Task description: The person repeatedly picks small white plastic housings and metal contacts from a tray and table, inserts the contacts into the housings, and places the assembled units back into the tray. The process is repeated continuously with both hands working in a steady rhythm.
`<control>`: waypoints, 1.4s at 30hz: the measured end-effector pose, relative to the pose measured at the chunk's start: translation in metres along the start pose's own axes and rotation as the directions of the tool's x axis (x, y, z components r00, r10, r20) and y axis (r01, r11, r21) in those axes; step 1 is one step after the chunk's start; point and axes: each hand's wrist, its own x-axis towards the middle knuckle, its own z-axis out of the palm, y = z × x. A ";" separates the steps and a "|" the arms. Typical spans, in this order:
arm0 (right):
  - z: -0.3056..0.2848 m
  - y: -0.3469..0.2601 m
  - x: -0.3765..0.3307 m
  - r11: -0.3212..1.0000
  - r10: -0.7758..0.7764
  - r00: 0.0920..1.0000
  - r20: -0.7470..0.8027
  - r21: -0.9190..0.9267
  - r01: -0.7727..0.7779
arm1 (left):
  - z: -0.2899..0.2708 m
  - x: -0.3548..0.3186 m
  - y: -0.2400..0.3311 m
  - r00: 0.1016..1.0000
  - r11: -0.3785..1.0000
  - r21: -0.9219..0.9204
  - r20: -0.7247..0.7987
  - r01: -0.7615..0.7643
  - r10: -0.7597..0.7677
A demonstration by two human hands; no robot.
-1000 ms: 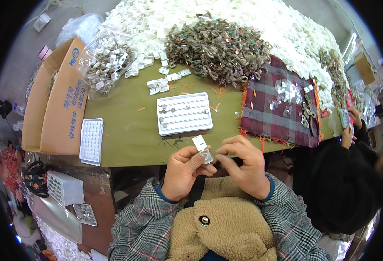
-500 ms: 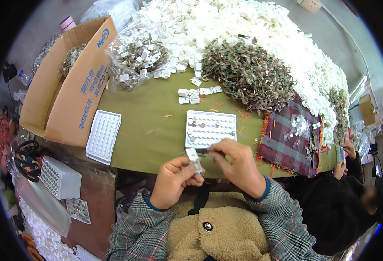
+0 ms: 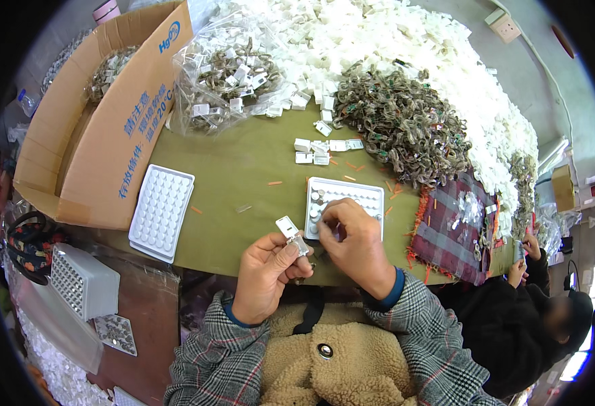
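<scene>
My left hand (image 3: 267,273) grips a small white plastic case (image 3: 288,229) with its lid flipped up; its lower half looks clear or greyish between the thumb and fingers. Closed in a pinch, my right hand (image 3: 357,245) is over the near left part of a white pocketed tray (image 3: 372,195). Whatever is between those fingertips is hidden. A few round metal discs (image 3: 318,196), resembling button cells, sit in the tray's left pockets. Beyond the tray lie several white cases (image 3: 321,145) in a loose group.
A large pile of white cases (image 3: 405,40) and a heap of looped straps (image 3: 399,122) cover the back. Left are a cardboard box (image 3: 118,135), a filled plastic bag (image 3: 230,88) and stacked white trays (image 3: 162,213). A plaid cloth (image 3: 449,227) lies right, near another person's hands (image 3: 524,260).
My right hand has left the case and reached onto the tray. My left hand keeps the case, whose raised lid now tilts further left. The whole view has shifted slightly.
</scene>
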 end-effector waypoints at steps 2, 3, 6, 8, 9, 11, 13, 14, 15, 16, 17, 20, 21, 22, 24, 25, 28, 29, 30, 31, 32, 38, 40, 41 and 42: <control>0.001 0.002 0.006 0.999 0.001 1.000 -0.006 0.044 0.000 | 0.000 0.001 0.002 1.000 1.000 -0.010 -0.009 0.009 -0.009; 0.002 0.003 0.009 0.999 -0.036 0.999 0.005 0.004 0.036 | 0.000 0.001 0.002 1.000 1.000 -0.009 -0.015 0.013 -0.013; 0.004 0.004 0.012 0.984 -0.134 0.990 0.050 -0.108 0.139 | 0.001 0.002 0.002 1.000 1.000 0.001 -0.020 0.009 -0.009; 0.004 0.005 0.011 0.976 -0.151 0.982 0.116 -0.141 0.167 | 0.001 0.002 0.001 1.000 1.000 0.005 -0.022 0.004 -0.004; 0.003 0.005 0.010 0.968 -0.168 0.977 0.129 -0.165 0.188 | 0.001 0.002 0.001 1.000 1.000 0.005 -0.025 0.003 -0.003; -0.001 0.003 0.008 0.951 -0.206 0.968 0.145 -0.203 0.233 | 0.000 0.003 0.000 1.000 1.000 -0.001 -0.018 -0.011 0.011; -0.005 0.001 0.006 0.952 -0.174 0.969 0.177 -0.223 0.211 | 0.000 0.003 -0.001 0.999 0.999 -0.016 0.000 -0.034 0.034; -0.008 -0.002 0.005 0.953 -0.154 0.970 0.186 -0.231 0.195 | 0.000 0.003 -0.002 0.999 0.999 -0.019 0.007 -0.036 0.036; -0.011 -0.005 0.003 0.972 -0.167 0.974 0.152 -0.138 0.188 | 0.000 0.003 -0.002 0.999 0.999 -0.022 0.007 -0.031 0.032; -0.014 -0.009 0.000 0.983 -0.171 0.979 0.115 -0.041 0.176 | 0.000 0.002 -0.003 1.000 0.999 -0.024 0.007 -0.028 0.028; -0.016 -0.013 -0.004 0.984 -0.172 0.982 0.079 0.058 0.168 | 0.001 0.001 -0.004 1.000 0.999 -0.029 0.007 -0.028 0.029; -0.023 -0.029 -0.023 0.979 -0.169 0.980 0.106 0.134 0.154 | 0.004 -0.005 -0.011 1.000 0.999 -0.020 0.012 -0.026 0.026; -0.021 -0.030 -0.025 0.969 -0.223 0.972 0.068 0.122 0.214 | 0.006 -0.006 -0.014 0.999 1.000 -0.001 0.022 -0.027 0.027; -0.022 -0.031 -0.028 0.967 -0.244 0.967 0.072 0.092 0.237 | 0.008 -0.006 -0.016 0.999 0.999 0.018 0.032 -0.030 0.029; -0.023 -0.032 -0.032 0.957 -0.288 0.954 0.084 0.039 0.286 | 0.009 -0.008 -0.018 0.999 1.000 -0.006 0.047 -0.002 0.003; -0.026 -0.032 -0.034 0.956 -0.289 0.953 0.086 0.077 0.283 | 0.010 -0.010 -0.019 0.999 1.000 -0.027 0.050 0.012 -0.010; -0.033 -0.032 -0.036 0.964 -0.146 0.987 0.071 0.236 0.126 | 0.011 -0.013 -0.018 0.997 0.998 -0.061 0.079 0.030 -0.025; -0.034 -0.033 -0.037 0.966 -0.124 0.992 -0.003 0.229 0.121 | 0.012 -0.014 -0.018 0.997 0.998 -0.056 0.073 0.041 -0.037; -0.034 -0.034 -0.037 0.966 -0.123 0.992 -0.020 0.228 0.125 | 0.013 -0.014 -0.018 0.996 0.997 -0.062 0.076 0.046 -0.041; -0.034 -0.034 -0.037 0.966 -0.116 0.992 -0.045 0.226 0.123 | 0.014 -0.014 -0.019 0.996 0.996 -0.068 0.079 0.052 -0.047; -0.032 -0.035 -0.037 0.971 -0.088 0.995 -0.045 0.218 0.096 | 0.014 -0.013 -0.019 0.996 0.997 -0.060 0.078 0.043 -0.038; -0.018 -0.024 -0.030 0.874 -0.467 0.877 -0.116 0.089 0.477 | 0.013 -0.008 -0.017 0.999 0.995 0.091 0.012 -0.031 0.030; -0.020 -0.022 -0.030 0.916 -0.341 0.932 -0.121 0.179 0.358 | 0.012 -0.007 -0.015 0.999 0.996 0.077 0.008 -0.042 0.042; -0.022 -0.022 -0.030 0.933 -0.239 0.962 -0.136 0.241 0.266 | 0.012 -0.006 -0.014 0.999 0.998 0.054 0.022 -0.033 0.032; -0.024 -0.022 -0.030 0.932 -0.145 0.977 -0.154 0.311 0.187 | 0.011 -0.004 -0.013 0.999 0.999 0.017 0.039 -0.028 0.027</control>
